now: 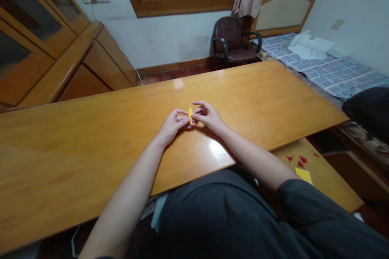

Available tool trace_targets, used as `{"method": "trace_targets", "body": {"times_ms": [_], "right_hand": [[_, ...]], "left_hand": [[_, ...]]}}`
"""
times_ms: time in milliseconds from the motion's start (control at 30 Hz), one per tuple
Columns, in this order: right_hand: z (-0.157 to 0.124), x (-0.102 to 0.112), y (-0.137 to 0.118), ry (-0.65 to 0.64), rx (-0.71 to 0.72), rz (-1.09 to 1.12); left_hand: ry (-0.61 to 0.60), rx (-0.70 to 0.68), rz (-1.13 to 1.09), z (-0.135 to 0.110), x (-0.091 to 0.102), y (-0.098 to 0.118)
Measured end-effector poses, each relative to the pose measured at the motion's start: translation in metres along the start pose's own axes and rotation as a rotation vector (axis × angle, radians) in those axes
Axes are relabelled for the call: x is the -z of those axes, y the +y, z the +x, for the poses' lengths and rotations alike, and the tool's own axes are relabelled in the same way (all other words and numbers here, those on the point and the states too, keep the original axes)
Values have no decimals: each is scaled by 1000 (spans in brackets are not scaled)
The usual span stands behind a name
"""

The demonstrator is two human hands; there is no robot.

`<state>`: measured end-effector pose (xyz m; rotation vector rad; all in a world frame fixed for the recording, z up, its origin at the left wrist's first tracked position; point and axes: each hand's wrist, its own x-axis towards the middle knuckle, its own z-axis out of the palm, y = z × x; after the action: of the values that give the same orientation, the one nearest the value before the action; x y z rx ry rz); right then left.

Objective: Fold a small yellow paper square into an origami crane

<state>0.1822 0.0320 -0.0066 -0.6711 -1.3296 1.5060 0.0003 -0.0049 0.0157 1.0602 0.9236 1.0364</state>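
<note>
Head view: left hand [172, 124] and right hand [208, 116] each pinch one side of the folded yellow paper [190, 115], grip clenched at fingertips, holding it just above the worktop [91, 145], likely for crease control. Red scraps [299, 160] lie well apart.

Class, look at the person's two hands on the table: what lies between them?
In the head view, a small folded yellow paper sits between the left hand and the right hand, pinched by the fingertips of both.
</note>
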Motion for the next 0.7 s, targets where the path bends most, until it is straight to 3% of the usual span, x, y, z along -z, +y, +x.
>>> {"method": "trace_targets", "body": {"times_ms": [200, 433, 567, 700], "right_hand": [[-1, -1, -4, 4, 8, 15], [1, 1, -2, 138, 54, -58], [1, 3, 1, 135, 51, -80], [1, 2, 0, 71, 16, -48]], "left_hand": [[7, -70, 55, -3, -7, 0], [66, -177, 140, -2, -5, -4], [201, -310, 315, -1, 3, -8], [199, -406, 545, -4, 4, -5]]}}
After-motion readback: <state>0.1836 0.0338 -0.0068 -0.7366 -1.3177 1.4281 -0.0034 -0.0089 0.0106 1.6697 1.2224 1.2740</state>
